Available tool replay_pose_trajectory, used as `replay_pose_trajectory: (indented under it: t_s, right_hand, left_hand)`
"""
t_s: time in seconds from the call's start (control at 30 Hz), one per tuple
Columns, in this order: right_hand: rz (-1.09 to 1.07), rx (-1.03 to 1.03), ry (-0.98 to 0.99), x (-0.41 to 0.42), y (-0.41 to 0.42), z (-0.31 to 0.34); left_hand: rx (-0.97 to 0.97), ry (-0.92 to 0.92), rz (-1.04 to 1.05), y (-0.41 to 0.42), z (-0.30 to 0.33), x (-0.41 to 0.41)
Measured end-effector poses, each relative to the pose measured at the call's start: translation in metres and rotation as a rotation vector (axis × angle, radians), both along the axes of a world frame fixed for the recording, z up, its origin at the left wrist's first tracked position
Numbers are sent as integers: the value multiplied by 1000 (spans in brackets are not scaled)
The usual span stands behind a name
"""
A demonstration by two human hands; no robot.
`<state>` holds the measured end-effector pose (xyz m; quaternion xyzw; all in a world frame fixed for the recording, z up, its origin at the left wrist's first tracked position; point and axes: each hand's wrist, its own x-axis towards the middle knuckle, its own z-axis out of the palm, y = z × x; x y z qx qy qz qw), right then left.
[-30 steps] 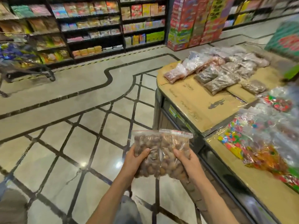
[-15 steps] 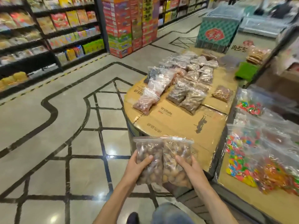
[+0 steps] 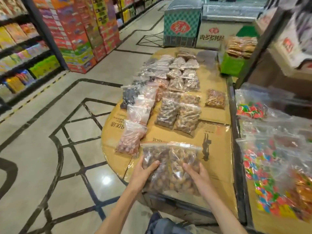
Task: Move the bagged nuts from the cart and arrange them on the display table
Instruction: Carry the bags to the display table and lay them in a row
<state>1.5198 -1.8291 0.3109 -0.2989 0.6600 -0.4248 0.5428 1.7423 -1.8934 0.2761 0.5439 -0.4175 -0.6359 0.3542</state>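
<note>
Left hand: my left hand (image 3: 144,172) grips the left of two clear zip bags of brown nuts (image 3: 170,166), thumb curled over its front, fingers hidden behind it.
Right hand: my right hand (image 3: 198,174) grips the right bag the same way, thumb on the front.
Bags in hand: the two bags sit side by side, touching, over the near edge of the counter (image 3: 217,149); I cannot tell whether they rest on it.
Counter: it is covered in flattened brown cardboard, with a rounded left edge.
Pale pink bags (image 3: 135,132): a row of them runs from near to far along the left side, the nearest just beside my left bag.
Dark nut bags (image 3: 179,114): two columns lie farther up the middle, touching one another.
Lone bag (image 3: 216,98): it lies apart, toward the right edge.
Candy bags (image 3: 270,166): bright mixed colours, on the next surface to the right.
Shelves (image 3: 25,48): stocked, far left across the tiled floor (image 3: 50,149).
</note>
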Motion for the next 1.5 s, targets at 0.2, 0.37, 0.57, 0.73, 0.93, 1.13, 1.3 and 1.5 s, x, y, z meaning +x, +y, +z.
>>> replay_pose_trajectory:
  t_s: [0.2, 0.37, 0.57, 0.73, 0.93, 1.13, 1.3, 1.5]
  right_hand:
    - [-118, -14, -5, -21, -61, -40]
    - [-143, 68, 44, -50, -105, -102]
    - [-199, 128, 55, -56, -143, -82]
    - [-230, 112, 78, -44, -151, -62]
    - [-174, 96, 73, -44, -172, -50]
    - [-115, 51, 226, -48, -203, -56]
    - [-134, 73, 411, -48, -201, -73]
    - [-90, 60, 464, -42, -177, -57]
  left_hand:
    - [-36, -80, -118, -101, -15, -26]
    - [-60, -95, -184, -179, -18, -53]
    - [-281, -374, -268, -231, -36, -82]
    - [-321, -583, -212, -219, -57, -85]
    - [-365, -492, -194, -231, -71, -78]
    - [-363, -425, -179, -233, -80, -71]
    - [-454, -448, -227, -214, -64, -70]
    - [-607, -541, -295, -183, -44, -59]
